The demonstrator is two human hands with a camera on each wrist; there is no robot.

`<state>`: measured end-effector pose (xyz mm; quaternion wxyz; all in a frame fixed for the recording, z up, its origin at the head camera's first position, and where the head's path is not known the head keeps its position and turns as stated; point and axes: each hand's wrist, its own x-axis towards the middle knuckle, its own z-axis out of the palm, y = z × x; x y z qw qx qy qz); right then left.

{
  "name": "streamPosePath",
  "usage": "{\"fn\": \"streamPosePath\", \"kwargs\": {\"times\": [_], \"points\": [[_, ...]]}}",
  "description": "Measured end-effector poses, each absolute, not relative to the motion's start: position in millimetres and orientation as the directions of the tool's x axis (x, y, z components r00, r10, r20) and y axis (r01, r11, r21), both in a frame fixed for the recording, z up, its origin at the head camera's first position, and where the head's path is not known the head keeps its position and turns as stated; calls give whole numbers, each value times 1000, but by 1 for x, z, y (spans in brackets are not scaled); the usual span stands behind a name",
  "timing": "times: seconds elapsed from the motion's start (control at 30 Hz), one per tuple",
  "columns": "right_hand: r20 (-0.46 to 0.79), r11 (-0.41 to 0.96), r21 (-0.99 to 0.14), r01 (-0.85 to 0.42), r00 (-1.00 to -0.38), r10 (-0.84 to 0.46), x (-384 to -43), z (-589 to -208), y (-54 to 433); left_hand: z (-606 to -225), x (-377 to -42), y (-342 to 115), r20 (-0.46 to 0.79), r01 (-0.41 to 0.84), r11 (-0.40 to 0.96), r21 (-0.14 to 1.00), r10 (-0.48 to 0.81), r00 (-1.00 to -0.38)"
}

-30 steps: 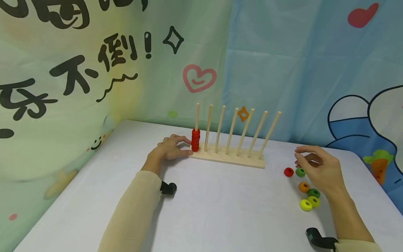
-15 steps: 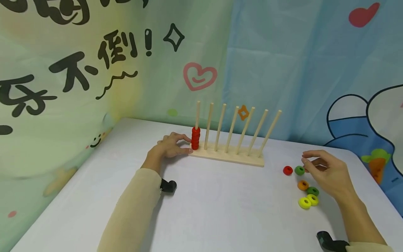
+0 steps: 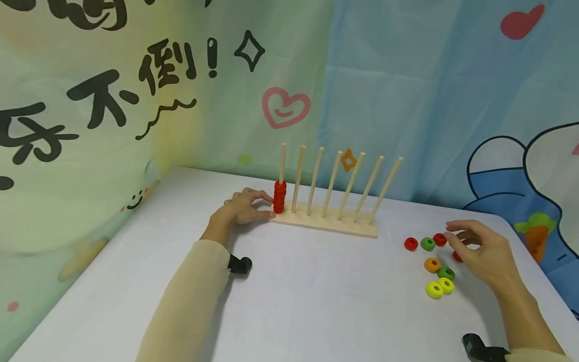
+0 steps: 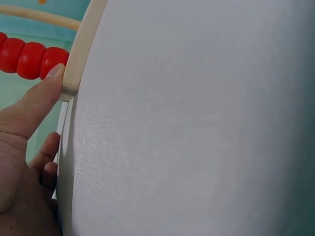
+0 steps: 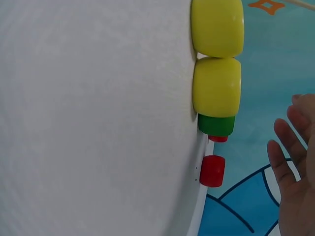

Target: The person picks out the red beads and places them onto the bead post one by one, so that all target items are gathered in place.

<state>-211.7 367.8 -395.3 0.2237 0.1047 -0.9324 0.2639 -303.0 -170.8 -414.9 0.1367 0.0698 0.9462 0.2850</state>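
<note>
A wooden stand (image 3: 325, 225) with several upright pegs sits towards the back of the table. Its leftmost peg carries a stack of red beads (image 3: 279, 197). My left hand (image 3: 242, 208) grips the stand's left end between thumb and index finger. In the left wrist view, the thumb (image 4: 42, 96) presses at the base's end beside the lowest red bead. My right hand (image 3: 486, 254) hovers, fingers loosely bent and holding nothing, above loose beads: red (image 3: 410, 244), green (image 3: 427, 244), orange (image 3: 432, 265) and yellow (image 3: 435, 290). One red bead (image 3: 457, 256) is partly hidden by this hand.
A white cloth (image 3: 316, 301) covers the table. Behind it hangs a printed curtain (image 3: 384, 75), close to the table's back edge. The loose beads lie grouped right of the stand, some touching each other.
My right hand has shifted right and slightly nearer, and two red beads that it had covered now show. My left hand stays at the stand's end. The head view has tilted slightly.
</note>
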Motion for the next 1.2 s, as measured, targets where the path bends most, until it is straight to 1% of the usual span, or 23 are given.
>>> {"fn": "streamPosePath", "kwargs": {"times": [0.1,0.27,0.37,0.57,0.83,0.9,1.07,1.2], "points": [[460,852,-432,-296,-885,-74,-211,-399,373,-414,-304,-172,-219,69,833,549,223,-950],[434,869,-398,-296,-895,-106,-218,-397,382,-411,-303,-174,-224,49,835,548,203,-953],[374,887,-379,-263,-921,-113,-220,-396,387,-411,-302,-174,-216,46,832,553,197,-956],[205,928,-342,-150,-975,-82,-214,-401,397,-414,-303,-170,-207,70,827,557,220,-953],[129,928,-333,-167,-983,-130,-216,-408,402,-413,-302,-175,-204,47,841,538,184,-961],[85,933,-329,-145,-989,-123,-215,-408,404,-413,-302,-175,-204,50,841,538,188,-961],[-39,953,-301,-45,-998,-59,-211,-407,410,-412,-301,-172,-212,53,838,543,199,-957],[-55,954,-299,-27,-997,-46,-207,-407,412,-413,-300,-171,-212,62,833,549,211,-954]]}}
